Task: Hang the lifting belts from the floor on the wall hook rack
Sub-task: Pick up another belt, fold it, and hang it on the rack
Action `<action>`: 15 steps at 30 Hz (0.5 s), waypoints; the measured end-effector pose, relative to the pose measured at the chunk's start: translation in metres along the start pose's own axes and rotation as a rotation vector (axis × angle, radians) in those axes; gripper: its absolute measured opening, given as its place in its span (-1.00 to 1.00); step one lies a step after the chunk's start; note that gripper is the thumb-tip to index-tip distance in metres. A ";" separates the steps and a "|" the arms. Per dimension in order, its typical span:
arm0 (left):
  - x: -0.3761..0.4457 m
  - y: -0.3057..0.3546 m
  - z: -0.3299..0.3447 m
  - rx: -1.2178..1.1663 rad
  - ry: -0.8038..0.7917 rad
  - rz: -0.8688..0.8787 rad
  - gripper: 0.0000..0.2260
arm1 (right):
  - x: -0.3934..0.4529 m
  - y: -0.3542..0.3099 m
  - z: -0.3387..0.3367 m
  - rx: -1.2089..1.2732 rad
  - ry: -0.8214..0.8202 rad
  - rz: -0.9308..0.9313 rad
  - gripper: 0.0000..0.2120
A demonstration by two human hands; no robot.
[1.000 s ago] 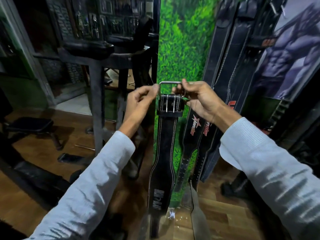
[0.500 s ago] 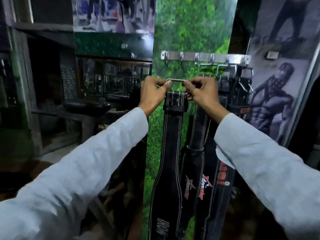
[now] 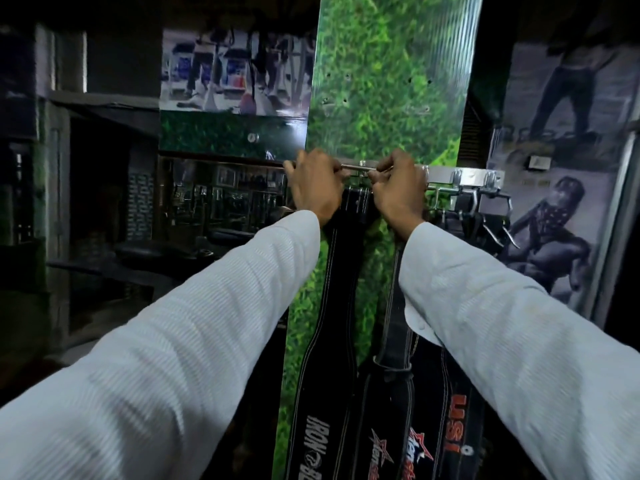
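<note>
A black lifting belt (image 3: 332, 306) with white stitching hangs down from its metal buckle (image 3: 356, 167), which I hold up at the wall hook rack (image 3: 467, 176). My left hand (image 3: 317, 187) pinches the buckle's left end and my right hand (image 3: 398, 188) pinches its right end. The buckle bar sits at a hook near the rack's left end; whether it rests on the hook is hidden by my fingers. Several other black belts (image 3: 426, 410) hang from hooks to the right, with their buckles (image 3: 471, 199) on the rack.
The rack is fixed to a green grass-print panel (image 3: 391, 81). A mirror and dark gym equipment (image 3: 214, 209) fill the left side. A bodybuilder poster (image 3: 561, 220) covers the wall on the right.
Both hands have raised the belt's buckle from below the rack up to the level of the hooks. The view has tilted upward with them.
</note>
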State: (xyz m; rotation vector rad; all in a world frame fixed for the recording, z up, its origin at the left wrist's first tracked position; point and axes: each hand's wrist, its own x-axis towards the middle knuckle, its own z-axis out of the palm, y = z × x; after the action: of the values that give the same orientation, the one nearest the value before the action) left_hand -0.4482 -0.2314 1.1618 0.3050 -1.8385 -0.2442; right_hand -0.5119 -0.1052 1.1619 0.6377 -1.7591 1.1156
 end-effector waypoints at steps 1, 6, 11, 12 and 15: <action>0.001 -0.001 0.002 0.035 -0.020 0.020 -0.85 | -0.001 0.004 0.002 -0.041 -0.020 -0.013 -0.88; 0.003 -0.007 0.013 0.082 -0.056 0.056 -0.75 | -0.012 0.022 0.008 -0.120 -0.036 -0.070 -0.86; -0.009 -0.009 0.019 0.020 0.007 0.063 -0.72 | -0.014 0.020 0.004 -0.067 -0.037 -0.078 -0.86; -0.014 -0.010 0.020 0.009 0.032 0.076 -0.71 | -0.016 0.020 0.003 -0.077 -0.025 -0.086 -0.85; -0.033 -0.014 0.022 -0.042 0.103 0.114 -0.71 | -0.031 0.023 0.000 -0.121 0.044 -0.138 -0.81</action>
State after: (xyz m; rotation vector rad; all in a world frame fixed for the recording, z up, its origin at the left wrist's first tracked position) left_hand -0.4595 -0.2337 1.1216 0.1798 -1.7399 -0.1851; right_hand -0.5164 -0.0960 1.1247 0.6459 -1.7042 0.9150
